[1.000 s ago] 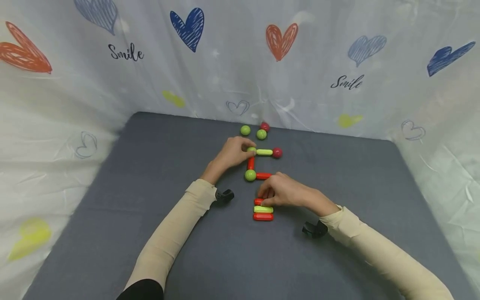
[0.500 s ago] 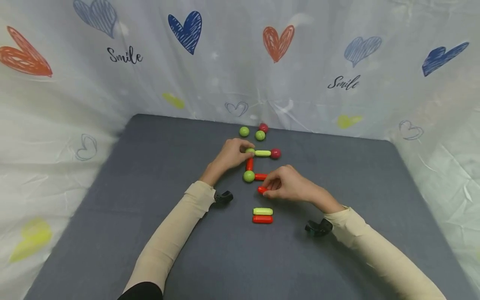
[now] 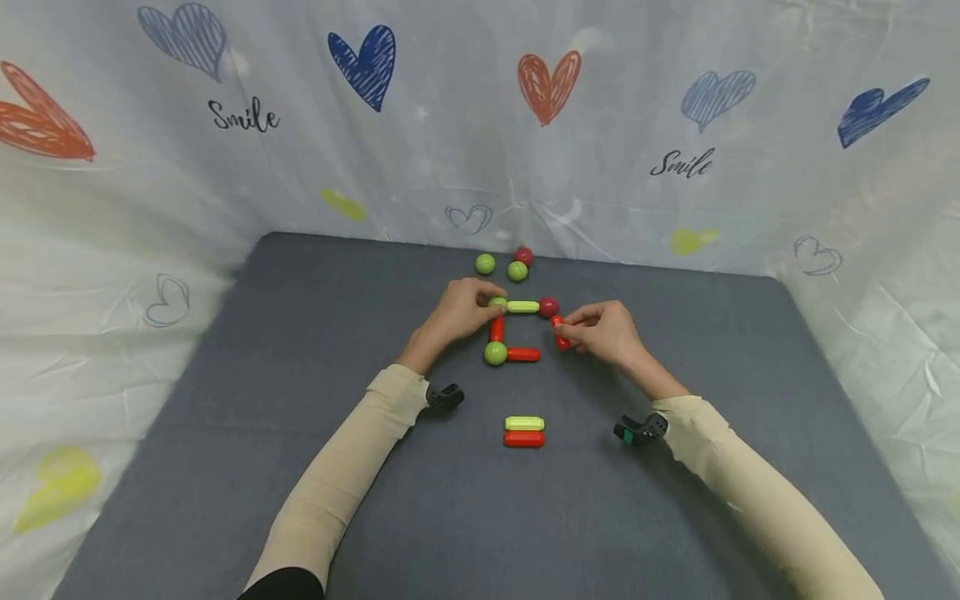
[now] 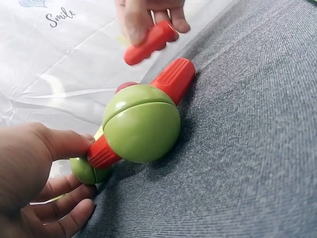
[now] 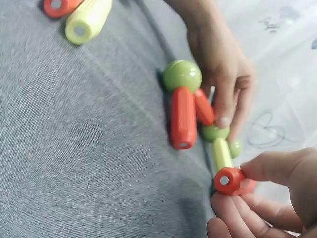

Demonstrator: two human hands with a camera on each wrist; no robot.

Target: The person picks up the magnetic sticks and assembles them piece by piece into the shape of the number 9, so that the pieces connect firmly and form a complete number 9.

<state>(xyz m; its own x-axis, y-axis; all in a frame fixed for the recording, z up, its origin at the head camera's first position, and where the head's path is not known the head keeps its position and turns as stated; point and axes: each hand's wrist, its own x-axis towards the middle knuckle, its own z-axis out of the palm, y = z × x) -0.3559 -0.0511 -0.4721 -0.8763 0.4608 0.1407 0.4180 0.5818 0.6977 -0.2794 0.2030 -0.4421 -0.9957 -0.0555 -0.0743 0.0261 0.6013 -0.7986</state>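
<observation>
My left hand (image 3: 459, 315) pinches a green ball (image 3: 498, 302) at the far left corner of a partly closed frame of magnetic rods and balls. From that ball a yellow-green rod (image 3: 522, 307) runs right to a red ball (image 3: 549, 307). A red rod (image 3: 497, 330) runs towards me to a second green ball (image 4: 142, 124), which joins another red rod (image 3: 523, 355) pointing right. My right hand (image 3: 609, 333) pinches a loose red magnetic rod (image 3: 560, 332) just below the red ball; its end shows a silver disc in the right wrist view. Whether rod and ball touch cannot be told.
Nearer to me, a yellow-green rod (image 3: 524, 423) and a red rod (image 3: 524, 439) lie side by side. Behind the frame are two green balls (image 3: 485, 264) and a red ball (image 3: 523, 255). A white printed curtain (image 3: 420, 167) hangs along the grey table's (image 3: 360, 500) far edge.
My right hand has picked up the red rod from the small row and carried it away from me and right, turning it towards the red ball. The left hand keeps its hold.
</observation>
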